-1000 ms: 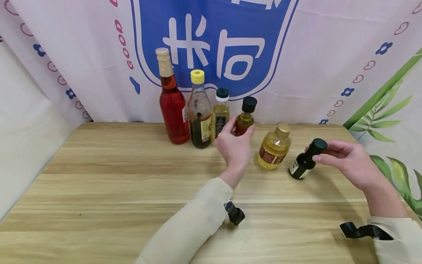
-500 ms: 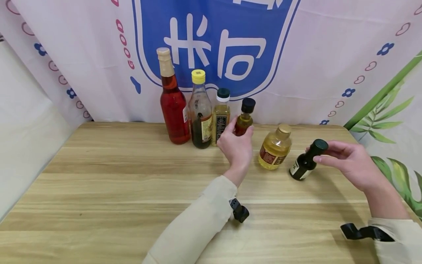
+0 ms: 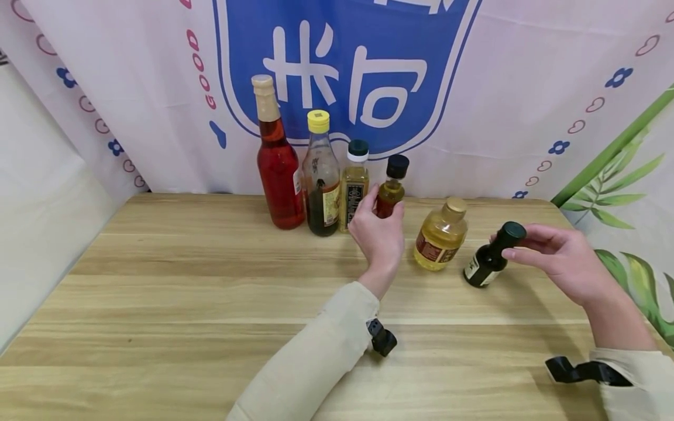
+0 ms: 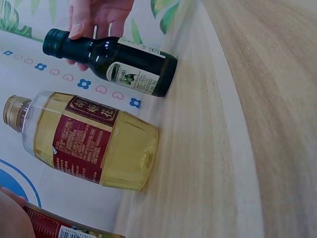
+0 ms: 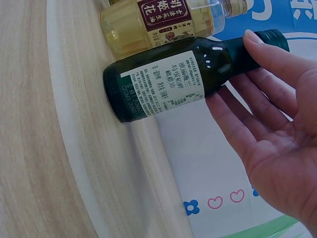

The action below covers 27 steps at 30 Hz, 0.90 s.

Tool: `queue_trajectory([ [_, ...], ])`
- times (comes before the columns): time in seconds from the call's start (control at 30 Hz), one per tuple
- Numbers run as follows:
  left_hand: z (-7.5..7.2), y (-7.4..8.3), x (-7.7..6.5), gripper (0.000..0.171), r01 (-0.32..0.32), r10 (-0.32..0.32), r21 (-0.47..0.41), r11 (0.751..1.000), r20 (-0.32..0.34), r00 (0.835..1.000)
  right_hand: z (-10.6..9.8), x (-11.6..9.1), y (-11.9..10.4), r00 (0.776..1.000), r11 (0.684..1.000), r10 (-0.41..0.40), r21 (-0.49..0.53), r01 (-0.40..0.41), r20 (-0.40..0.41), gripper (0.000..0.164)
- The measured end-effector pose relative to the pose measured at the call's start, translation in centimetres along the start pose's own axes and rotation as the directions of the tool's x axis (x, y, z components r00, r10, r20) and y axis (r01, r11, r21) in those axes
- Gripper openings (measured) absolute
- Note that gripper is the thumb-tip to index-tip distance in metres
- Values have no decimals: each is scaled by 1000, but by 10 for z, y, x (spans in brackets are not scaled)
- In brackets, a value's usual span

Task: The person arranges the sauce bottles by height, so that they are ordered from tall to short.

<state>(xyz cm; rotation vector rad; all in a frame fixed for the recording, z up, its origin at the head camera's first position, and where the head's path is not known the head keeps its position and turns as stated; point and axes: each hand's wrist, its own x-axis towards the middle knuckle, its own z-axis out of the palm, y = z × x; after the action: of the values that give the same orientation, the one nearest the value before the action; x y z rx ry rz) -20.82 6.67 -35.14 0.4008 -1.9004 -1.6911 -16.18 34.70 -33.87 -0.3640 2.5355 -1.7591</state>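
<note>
My L grip (image 3: 377,233) holds black-cap btl (image 3: 391,192), R grip (image 3: 564,260) pinches dark green btl (image 3: 485,263) up top, gold-cap btl (image 3: 441,238) btwn 'em.

Head view bright, even; soft shadow on table (image 3: 184,292) below right hand (image 3: 560,260). Small glare spots on green bottle (image 5: 168,82). Wrist views cooler, dimmer; wood lines bow.

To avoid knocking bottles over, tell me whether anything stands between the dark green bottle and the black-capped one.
Yes. The gold-capped bottle stands on the table between the black-capped bottle, held by the left hand, and the dark green bottle that the right hand holds by its neck.
</note>
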Motion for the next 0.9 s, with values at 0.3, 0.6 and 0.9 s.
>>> queue_trajectory([
  [0.3, -2, -2, -3, 46, 9, -9, -42, 999, 0, 1000, 1, 1, 1, 1000, 1000, 2, -2, -2, 0, 34],
  [0.6, -3, -2, -3, 46, 30, -30, -44, 999, 2, 1000, 0, 0, 2, 1000, 1000, -2, -21, 1, -9, 31],
  [0.9, -2, -1, 2, 47, 35, -34, -49, 998, 20, 999, 0, 1, 1, 1000, 998, -22, -55, 21, -16, 31],
])
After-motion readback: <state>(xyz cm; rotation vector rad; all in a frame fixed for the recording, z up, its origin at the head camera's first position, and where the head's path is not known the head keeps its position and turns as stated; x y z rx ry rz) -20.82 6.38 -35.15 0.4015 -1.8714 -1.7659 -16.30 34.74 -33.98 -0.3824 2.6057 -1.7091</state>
